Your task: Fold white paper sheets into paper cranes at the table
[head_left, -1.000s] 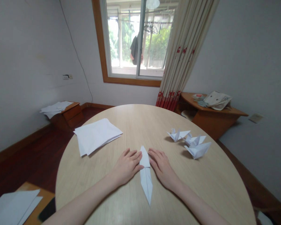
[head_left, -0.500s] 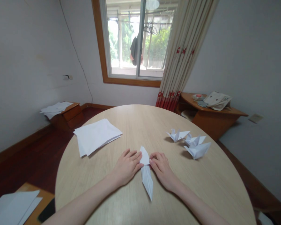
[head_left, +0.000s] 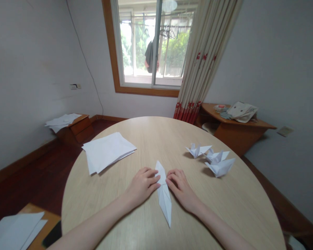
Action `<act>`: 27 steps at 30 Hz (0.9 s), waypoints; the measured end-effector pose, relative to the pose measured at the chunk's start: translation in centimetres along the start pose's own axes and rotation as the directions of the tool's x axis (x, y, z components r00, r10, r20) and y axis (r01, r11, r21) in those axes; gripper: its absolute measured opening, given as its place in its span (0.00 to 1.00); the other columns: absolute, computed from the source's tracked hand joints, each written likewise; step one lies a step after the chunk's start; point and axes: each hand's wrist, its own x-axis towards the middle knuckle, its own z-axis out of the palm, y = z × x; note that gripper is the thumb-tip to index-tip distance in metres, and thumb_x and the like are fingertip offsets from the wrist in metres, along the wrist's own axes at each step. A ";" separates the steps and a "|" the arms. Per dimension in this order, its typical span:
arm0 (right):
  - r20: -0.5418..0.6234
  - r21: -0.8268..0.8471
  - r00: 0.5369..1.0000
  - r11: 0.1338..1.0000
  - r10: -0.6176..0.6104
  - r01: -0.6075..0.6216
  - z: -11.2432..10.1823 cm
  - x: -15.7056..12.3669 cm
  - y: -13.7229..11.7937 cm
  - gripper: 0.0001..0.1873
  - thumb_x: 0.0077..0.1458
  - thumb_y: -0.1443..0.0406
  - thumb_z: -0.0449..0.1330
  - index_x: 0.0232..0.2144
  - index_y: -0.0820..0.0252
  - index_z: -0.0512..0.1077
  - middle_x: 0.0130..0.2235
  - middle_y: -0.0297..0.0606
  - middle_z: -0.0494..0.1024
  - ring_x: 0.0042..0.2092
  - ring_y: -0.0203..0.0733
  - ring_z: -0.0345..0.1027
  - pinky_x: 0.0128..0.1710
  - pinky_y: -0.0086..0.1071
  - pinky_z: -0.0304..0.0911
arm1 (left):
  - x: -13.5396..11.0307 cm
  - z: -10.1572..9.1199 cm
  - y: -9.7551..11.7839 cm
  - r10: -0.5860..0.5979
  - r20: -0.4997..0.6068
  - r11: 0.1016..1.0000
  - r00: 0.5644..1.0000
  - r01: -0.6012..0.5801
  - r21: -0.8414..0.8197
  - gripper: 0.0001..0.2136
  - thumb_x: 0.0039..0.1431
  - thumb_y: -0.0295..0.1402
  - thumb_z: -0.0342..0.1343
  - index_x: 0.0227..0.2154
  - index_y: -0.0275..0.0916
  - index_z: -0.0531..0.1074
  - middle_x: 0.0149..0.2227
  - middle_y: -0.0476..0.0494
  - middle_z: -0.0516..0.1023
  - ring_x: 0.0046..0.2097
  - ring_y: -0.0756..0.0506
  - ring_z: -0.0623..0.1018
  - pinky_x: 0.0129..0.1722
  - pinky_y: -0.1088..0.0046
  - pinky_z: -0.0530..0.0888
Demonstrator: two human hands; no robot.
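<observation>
A white folded paper (head_left: pixel 165 201), long and narrow with pointed ends, lies on the round table in front of me. A crease runs across its middle. On its left edge rest the fingertips of my left hand (head_left: pixel 141 185), fingers extended and slightly apart. My right hand (head_left: pixel 181 187) is curled at the other edge, thumb and forefinger pinched together at the paper near the crease. Whether the paper's edge is fully between those fingertips is hard to see.
Several folded paper cranes (head_left: pixel 219 167) stand on the right of the light wood table (head_left: pixel 135 229). A stack of white sheets (head_left: pixel 109 151) lies at the left. More sheets (head_left: pixel 18 229) sit on a low surface at the lower left.
The upper part of the folded paper now looks longer and more pointed, and the lower tip has shifted slightly towards me. My left fingers reach further over the paper; the right hand has barely moved.
</observation>
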 end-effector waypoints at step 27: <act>0.006 0.072 0.987 0.985 -0.158 0.157 -0.6 -0.3 -0.8 0.08 0.63 0.64 0.49 0.36 0.55 0.67 0.44 0.41 0.71 0.48 0.46 0.63 0.51 0.43 0.60 | 0.3 -1.3 1.7 -0.095 0.088 0.881 0.992 0.125 -0.456 0.12 0.67 0.32 0.46 0.41 0.39 0.75 0.41 0.45 0.79 0.44 0.47 0.77 0.46 0.73 0.72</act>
